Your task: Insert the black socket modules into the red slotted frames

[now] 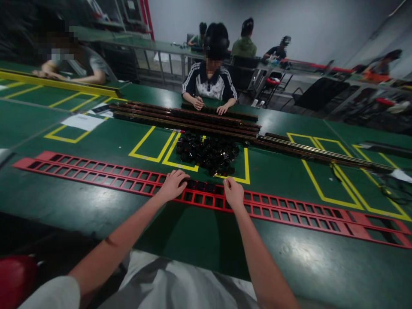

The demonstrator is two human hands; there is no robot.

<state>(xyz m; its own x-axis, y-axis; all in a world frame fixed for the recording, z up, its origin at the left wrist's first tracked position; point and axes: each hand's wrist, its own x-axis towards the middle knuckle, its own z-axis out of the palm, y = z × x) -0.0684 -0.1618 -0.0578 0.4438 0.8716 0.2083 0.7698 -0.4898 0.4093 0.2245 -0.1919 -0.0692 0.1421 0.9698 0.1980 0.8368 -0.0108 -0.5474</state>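
A long red slotted frame (128,180) with two rows of rectangular openings lies across the table before me. Small black square parts (201,186) sit in several openings of its far row, between my hands. My left hand (173,185) rests over the frame at the left end of these parts, its thumb and fingers apart. On the other side, my right hand (234,193) is at the frame with its fingers curled together; whatever they may hold is hidden. Just beyond the frame lies a heap of small black parts (209,152).
Long dark strips (186,118) lie behind the heap, and thin rails (315,155) run to the right. Yellow tape outlines (146,141) mark the green table (106,219). A co-worker (209,81) sits opposite, another person (80,64) at left. White paper (83,122) lies at left.
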